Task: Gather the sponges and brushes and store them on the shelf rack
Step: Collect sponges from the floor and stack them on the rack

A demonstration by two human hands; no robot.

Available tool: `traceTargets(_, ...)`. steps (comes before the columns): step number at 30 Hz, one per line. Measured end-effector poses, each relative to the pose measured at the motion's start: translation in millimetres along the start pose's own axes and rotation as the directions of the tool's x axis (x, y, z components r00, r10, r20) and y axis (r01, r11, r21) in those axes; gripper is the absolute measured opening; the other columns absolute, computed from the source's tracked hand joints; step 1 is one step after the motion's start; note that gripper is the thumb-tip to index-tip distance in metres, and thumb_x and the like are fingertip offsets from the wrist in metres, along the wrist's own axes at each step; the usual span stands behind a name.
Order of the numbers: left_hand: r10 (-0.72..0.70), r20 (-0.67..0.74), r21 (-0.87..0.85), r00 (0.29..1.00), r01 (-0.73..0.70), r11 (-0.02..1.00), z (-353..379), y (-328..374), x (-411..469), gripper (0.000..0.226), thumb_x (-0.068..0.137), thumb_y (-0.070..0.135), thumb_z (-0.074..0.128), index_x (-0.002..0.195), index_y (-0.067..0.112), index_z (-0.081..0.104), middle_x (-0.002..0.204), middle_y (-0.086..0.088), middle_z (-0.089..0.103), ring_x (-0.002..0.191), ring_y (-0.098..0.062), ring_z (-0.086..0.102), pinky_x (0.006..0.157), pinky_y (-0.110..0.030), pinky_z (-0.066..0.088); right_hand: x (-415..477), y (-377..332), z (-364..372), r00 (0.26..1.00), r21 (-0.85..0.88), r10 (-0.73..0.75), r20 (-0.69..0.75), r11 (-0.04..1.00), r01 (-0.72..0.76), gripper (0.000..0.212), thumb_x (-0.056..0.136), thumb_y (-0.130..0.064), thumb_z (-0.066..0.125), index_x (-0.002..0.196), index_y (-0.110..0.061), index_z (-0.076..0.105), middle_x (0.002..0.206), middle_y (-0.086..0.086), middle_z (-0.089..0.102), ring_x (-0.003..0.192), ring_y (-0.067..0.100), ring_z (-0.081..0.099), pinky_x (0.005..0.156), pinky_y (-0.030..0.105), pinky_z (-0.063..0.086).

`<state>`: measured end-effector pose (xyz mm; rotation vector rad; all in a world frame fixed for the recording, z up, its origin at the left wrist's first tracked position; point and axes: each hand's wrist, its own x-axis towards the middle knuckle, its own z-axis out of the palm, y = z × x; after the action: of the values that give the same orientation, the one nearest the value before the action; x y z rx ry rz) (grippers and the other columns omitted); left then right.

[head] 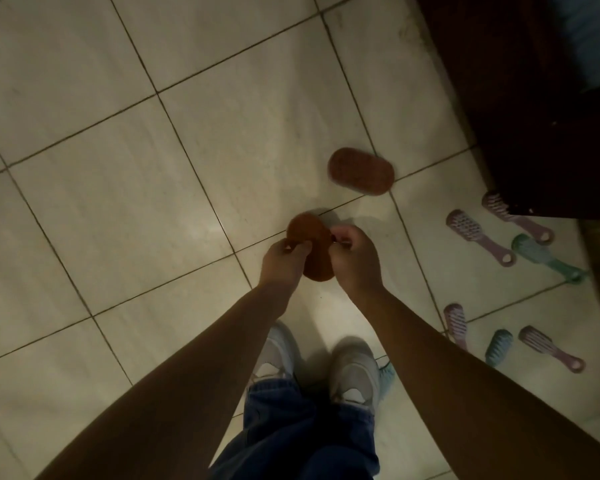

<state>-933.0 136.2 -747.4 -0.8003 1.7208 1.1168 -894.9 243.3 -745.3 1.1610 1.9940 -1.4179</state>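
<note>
- You are holding a brown sponge (310,245) in the middle of the frame, and both hands are on it.
- Your left hand (284,261) is pinching the sponge's left edge, with its fingers curling over the rim.
- Your right hand (354,258) is pinching the right edge, its fingers curling too. I cannot tell whether the sponge is touching the floor (118,168).
- A second sponge (361,171) is lying flat on the tiles, up and to the right of your hands and apart from them.
- At the right of the frame a pink brush (482,240) is lying beside a second pink brush (518,220), whose head is sitting at the edge of a dark cabinet (534,98). A teal brush (548,258) is lying just below them.
- Lower right, three more are lying near each other: a lower pink brush (455,322) partly behind your right forearm, a lower teal brush (498,346) and a last pink brush (553,351).
- A small teal brush (387,375) is peeking out between your right shoe (354,368) and forearm, mostly hidden.
- Your left shoe (279,351) and jeans (309,427) are showing at the bottom centre, under your arms.
</note>
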Motion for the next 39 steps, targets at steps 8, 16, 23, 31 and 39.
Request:
traceTargets(8,0.092,-0.062,-0.258,0.994,-0.105,0.96,9.1,38.7,-2.0,0.044,0.091,0.025,0.065,0.125,0.007,0.045,0.121,-0.01,0.057,0.109,-0.024,0.059,0.095,-0.042,0.052,30.3,-31.9,-19.0,0.969,-0.008,-0.166,-0.186,0.986,0.167,0.017,0.09,-0.008,0.058,0.102,-0.018,0.065,0.101,-0.007,0.062,0.102,0.016,0.06,0.077,0.022,0.045)
traceTargets(16,0.062,-0.113,-0.29,0.992,-0.092,0.953,20.3,52.5,30.0,0.029,0.095,0.034,0.057,0.118,0.02,0.046,0.119,-0.004,0.053,0.113,-0.024,0.054,0.103,-0.045,0.046,96.1,-29.4,-32.9,0.923,-0.486,-0.328,-0.2,0.852,0.198,0.072,0.079,-0.016,0.07,0.143,-0.022,0.039,0.151,0.003,0.035,0.146,0.025,0.018,0.118,0.048,0.019)
traceTargets(23,-0.003,-0.1,-0.306,0.995,-0.028,0.952,18.7,48.8,27.9,0.032,0.097,0.034,0.053,0.124,0.02,0.044,0.116,-0.003,0.051,0.11,-0.025,0.051,0.103,-0.048,0.045,89.8,-11.8,-35.7,0.935,-0.379,-0.296,-0.196,0.902,0.206,0.071,0.078,-0.02,0.073,0.141,-0.022,0.041,0.14,0.008,0.04,0.13,0.028,0.04,0.1,0.046,0.047)
traceTargets(31,-0.017,-0.114,-0.27,0.993,-0.015,0.963,7.0,57.8,-63.0,0.029,0.099,0.037,0.048,0.124,0.022,0.049,0.102,0.005,0.055,0.109,-0.022,0.053,0.106,-0.046,0.043,-15.7,-41.4,-67.8,0.929,-0.227,-0.282,-0.239,0.947,0.228,0.068,0.079,-0.029,0.075,0.14,-0.018,0.046,0.124,0.011,0.049,0.105,0.03,0.06,0.082,0.033,0.051)
traceTargets(39,-0.079,0.001,-0.353,0.997,0.075,0.933,-6.6,104.7,-223.6,0.044,0.1,0.034,0.046,0.138,0.014,0.045,0.116,-0.007,0.056,0.102,-0.024,0.056,0.097,-0.042,0.049,-152.1,-126.0,-143.6,0.942,-0.186,-0.22,-0.253,0.967,0.175,0.062,0.071,-0.036,0.078,0.128,-0.023,0.055,0.116,0.005,0.051,0.096,0.025,0.061,0.074,0.027,0.046)
